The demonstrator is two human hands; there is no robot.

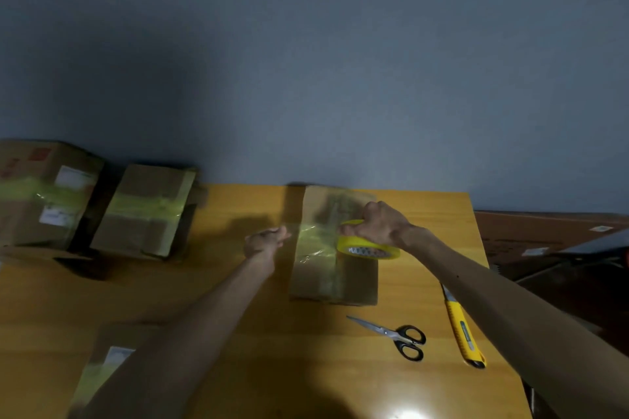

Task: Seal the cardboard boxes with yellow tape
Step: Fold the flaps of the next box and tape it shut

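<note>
A brown cardboard box (354, 279) lies flat in the middle of the wooden table (238, 316). My right hand (381, 224) grips the yellow tape roll (369, 247) over the box's right part. A translucent yellowish tape strip (315, 241) stretches leftward from the roll across the box top. My left hand (265, 241) pinches the strip's free end just past the box's left edge.
Two taped boxes (146, 211) (41, 194) stand at the back left, and another taped box (102, 371) lies under my left forearm. Black-handled scissors (398, 337) and a yellow utility knife (463, 326) lie in front of the box. A dark surface (544, 241) adjoins the table on the right.
</note>
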